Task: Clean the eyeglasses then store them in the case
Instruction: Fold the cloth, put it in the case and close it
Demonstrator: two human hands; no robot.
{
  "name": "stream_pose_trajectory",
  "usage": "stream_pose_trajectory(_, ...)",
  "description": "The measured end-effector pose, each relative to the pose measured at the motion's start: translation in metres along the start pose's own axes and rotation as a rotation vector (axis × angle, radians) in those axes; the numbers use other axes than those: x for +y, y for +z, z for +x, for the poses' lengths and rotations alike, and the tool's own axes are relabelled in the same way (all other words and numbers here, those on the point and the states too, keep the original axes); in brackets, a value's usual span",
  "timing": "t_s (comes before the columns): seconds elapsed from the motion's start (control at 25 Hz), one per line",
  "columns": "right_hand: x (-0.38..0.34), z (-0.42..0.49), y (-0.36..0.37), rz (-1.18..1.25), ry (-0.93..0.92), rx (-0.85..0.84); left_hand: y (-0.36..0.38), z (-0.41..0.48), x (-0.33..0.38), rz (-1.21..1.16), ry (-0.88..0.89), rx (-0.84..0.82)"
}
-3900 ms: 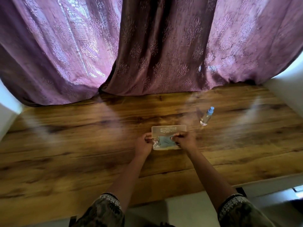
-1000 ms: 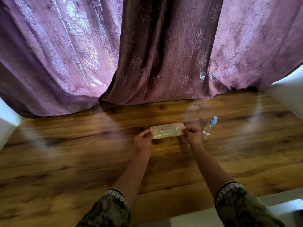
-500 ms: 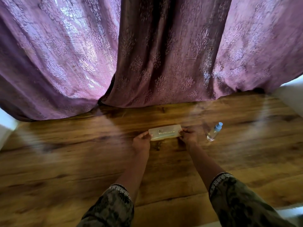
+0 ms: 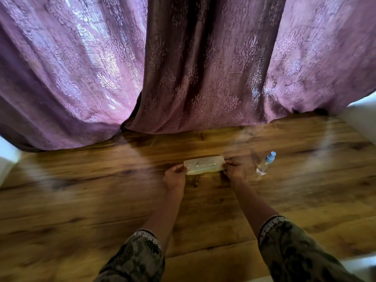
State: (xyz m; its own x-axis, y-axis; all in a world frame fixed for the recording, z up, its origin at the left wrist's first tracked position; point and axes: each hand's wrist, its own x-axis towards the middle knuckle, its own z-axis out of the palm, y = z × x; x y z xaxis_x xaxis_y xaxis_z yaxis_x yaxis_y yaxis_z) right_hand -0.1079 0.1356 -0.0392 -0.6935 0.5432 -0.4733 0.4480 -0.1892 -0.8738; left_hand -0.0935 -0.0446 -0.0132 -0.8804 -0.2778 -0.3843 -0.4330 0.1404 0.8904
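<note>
Gripping one closed, translucent case by its two short ends, the person has both hands out on the wooden table. Left hand curls its fingers around the left end; right hand pinches the right end. The case sits between them, lid down. No glasses show outside it. One small spray bottle stands just right of the right hand. Two purple curtains hang beyond.

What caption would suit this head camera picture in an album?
Both hands, left hand and right hand, grip a closed translucent plastic eyeglass case on the wooden table, beside a small clear spray bottle.
</note>
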Motion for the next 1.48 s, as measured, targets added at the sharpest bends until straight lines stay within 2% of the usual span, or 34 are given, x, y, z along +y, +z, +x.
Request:
stream_pose_trajectory(0.2, -0.004, -0.014, -0.012, 0.034, -0.031, 0.025, 0.0, -0.006, 0.006, -0.095, 0.042, 0.067)
stream_pose_trajectory(0.44, 0.003, -0.036, -0.039, -0.047, -0.232, 0.123, 0.016, -0.021, 0.012, 0.199, 0.271, 0.146)
stream_pose_trajectory(0.64, 0.014, -0.046, -0.075, -0.148, -0.308, 0.283, 0.049, -0.041, 0.02, 0.291, 0.395, 0.058)
stream_pose_trajectory(0.88, 0.005, -0.048, -0.118, -0.142, -0.392, 0.525, 0.109, -0.069, 0.033, 0.303, 0.465, -0.162)
stream_pose_trajectory(1.08, -0.015, -0.029, -0.139, -0.196, -0.445, 0.394, 0.151, -0.08, 0.035, 0.512, 0.44, -0.356)
stream_pose_trajectory(1.24, -0.026, -0.017, -0.141, -0.245, -0.428, 0.237, 0.166, -0.088, 0.037, 0.529, 0.456, -0.474)
stream_pose_trajectory(1.36, -0.028, -0.012, -0.14, -0.257, -0.41, 0.169, 0.171, -0.09, 0.038, 0.554, 0.445, -0.517)
stream_pose_trajectory(1.48, -0.029, -0.009, -0.138, -0.187, -0.372, 0.183, 0.169, -0.088, 0.039, 0.551, 0.447, -0.518)
